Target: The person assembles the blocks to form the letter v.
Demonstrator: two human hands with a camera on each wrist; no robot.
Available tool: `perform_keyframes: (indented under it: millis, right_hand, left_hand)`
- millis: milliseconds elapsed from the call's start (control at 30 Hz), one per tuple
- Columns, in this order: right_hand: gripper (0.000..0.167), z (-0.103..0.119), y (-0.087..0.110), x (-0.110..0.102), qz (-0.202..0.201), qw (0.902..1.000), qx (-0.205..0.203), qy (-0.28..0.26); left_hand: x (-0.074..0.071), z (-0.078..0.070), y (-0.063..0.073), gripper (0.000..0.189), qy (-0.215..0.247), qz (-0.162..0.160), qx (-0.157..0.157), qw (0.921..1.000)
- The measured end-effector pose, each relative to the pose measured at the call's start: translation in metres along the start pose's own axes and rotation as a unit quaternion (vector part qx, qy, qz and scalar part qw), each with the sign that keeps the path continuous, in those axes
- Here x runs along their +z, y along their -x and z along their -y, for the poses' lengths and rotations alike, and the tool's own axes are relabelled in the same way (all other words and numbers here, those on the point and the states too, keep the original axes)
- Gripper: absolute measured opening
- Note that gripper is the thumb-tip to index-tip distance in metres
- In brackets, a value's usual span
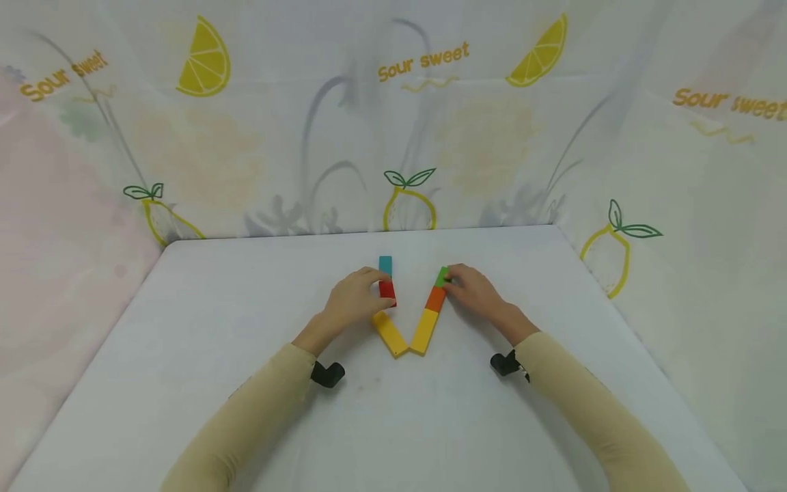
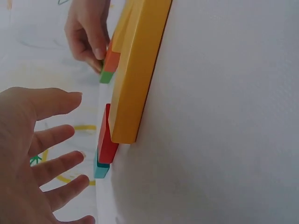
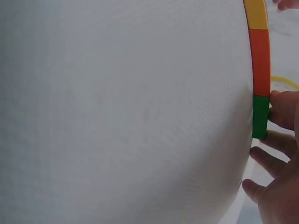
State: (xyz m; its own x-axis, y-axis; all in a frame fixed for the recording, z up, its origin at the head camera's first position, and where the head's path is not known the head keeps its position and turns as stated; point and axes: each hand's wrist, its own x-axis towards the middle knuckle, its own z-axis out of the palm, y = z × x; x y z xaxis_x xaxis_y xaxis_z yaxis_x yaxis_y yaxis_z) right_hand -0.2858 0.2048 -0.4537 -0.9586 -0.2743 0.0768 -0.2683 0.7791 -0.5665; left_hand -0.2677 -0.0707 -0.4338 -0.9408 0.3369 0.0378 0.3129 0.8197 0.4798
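Six-sided wooden-looking blocks lie on the white table in a V shape. Its left arm has a teal block, a red block and a yellow block. The right arm has a green block, an orange block and another yellow block. My left hand hovers beside the red block, fingers spread; the left wrist view shows a gap between fingers and red block. With thumb and a finger, my right hand pinches the green block.
The white tabletop extends around the blocks on every side. Behind it hangs a pale cloth printed with lemons and lettering. Black wrist-worn devices sit under both sleeves.
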Motion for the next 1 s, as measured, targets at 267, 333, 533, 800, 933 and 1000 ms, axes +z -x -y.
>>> perform_keyframes:
  millis: [267, 333, 533, 800, 933, 1000]
  right_hand:
    - [0.017, 0.0, 0.0, 0.002, -0.006, 1.0, -0.005, -0.002]
    - [0.017, 0.0, 0.0, 0.002, -0.005, 1.0, -0.003, -0.002]
    - [0.016, -0.002, 0.0, 0.0, 0.0, 1.0, 0.002, 0.002]
    - [0.015, -0.002, -0.001, 0.0, -0.001, 1.0, -0.002, 0.006]
    - [0.016, 0.0, 0.0, -0.001, 0.001, 1.0, -0.005, 0.001]
    - [0.016, 0.0, 0.0, -0.002, 0.001, 1.0, -0.007, 0.004]
  left_hand:
    - [0.006, 0.004, -0.01, 0.036, 0.02, 0.042, -0.005, 0.9989]
    - [0.008, 0.004, -0.011, 0.036, 0.017, 0.042, -0.005, 0.9989]
    - [0.005, 0.003, -0.013, 0.036, 0.01, 0.051, -0.011, 0.9986]
    - [0.002, 0.005, -0.021, 0.039, 0.006, 0.082, -0.017, 0.9965]
    - [0.002, 0.006, -0.025, 0.039, 0.0, 0.097, -0.012, 0.9952]
    - [0.001, 0.005, -0.026, 0.039, -0.008, 0.103, -0.001, 0.9946]
